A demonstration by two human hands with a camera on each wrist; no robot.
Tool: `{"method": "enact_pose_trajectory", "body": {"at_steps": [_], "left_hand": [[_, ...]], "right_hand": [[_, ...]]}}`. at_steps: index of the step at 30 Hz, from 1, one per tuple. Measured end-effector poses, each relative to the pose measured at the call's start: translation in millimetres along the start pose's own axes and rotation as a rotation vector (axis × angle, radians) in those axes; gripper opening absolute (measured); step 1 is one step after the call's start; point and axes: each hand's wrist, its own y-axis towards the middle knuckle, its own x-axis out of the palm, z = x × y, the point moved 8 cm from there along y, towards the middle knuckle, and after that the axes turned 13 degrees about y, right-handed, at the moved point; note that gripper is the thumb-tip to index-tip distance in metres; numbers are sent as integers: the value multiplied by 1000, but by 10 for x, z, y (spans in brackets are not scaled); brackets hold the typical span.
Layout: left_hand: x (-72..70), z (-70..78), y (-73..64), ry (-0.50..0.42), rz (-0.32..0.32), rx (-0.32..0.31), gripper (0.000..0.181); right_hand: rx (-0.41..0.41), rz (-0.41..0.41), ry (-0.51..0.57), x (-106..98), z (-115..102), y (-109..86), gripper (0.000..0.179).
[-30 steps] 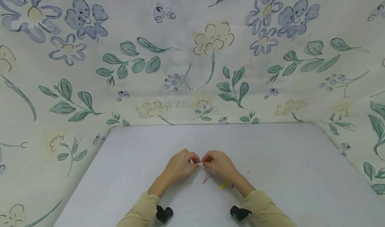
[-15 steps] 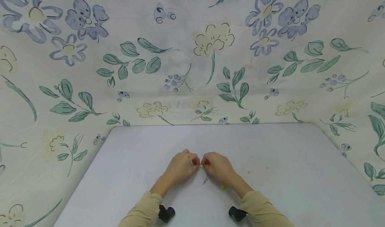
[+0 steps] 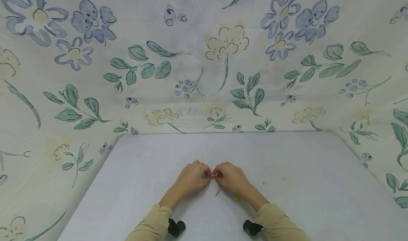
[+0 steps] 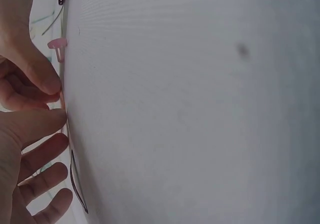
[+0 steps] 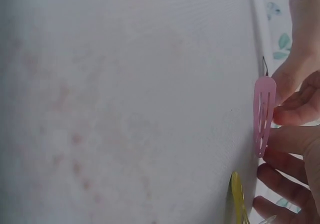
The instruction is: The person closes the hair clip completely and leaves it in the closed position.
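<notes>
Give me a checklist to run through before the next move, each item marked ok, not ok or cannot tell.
1. Left grip pinching the piece: ok, at its fingertips.
2. Right grip on the same piece: ok, from the opposite side.
3. Shape of the piece readable: cannot tell, fingertips cover most of it.
4. Pink clip out of both grips: ok, it lies on the table.
5. Yellow clip in full view from the head camera: not ok, the right arm partly hides it.
6. Sleeves back from the fingers: ok.
</notes>
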Motion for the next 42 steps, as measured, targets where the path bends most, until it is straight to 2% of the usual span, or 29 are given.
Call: {"method": "enact_pose_trajectory", "body": {"at_steps": [13, 19, 30, 35, 38, 42], "left_hand": [[-35, 41, -34, 22, 2, -4, 13], [-75, 51, -61, -6, 3, -26, 12], [-134, 95, -107, -166, -13, -79, 15], [-155, 121, -125, -265, -24, -113, 17], [-158, 139, -140, -314, -34, -133, 18], [-150, 168, -176, -387, -42, -151, 17]], "right_hand": [[-26, 48, 46, -57, 16, -95, 14], [-29, 61, 55, -77, 50, -143, 15], [39, 117, 156, -278, 193, -293, 19], [64, 184, 237, -400, 248, -380, 21], [64, 221, 284, -464, 273, -427, 22], [46, 230, 310, -475, 290, -470, 22]]}}
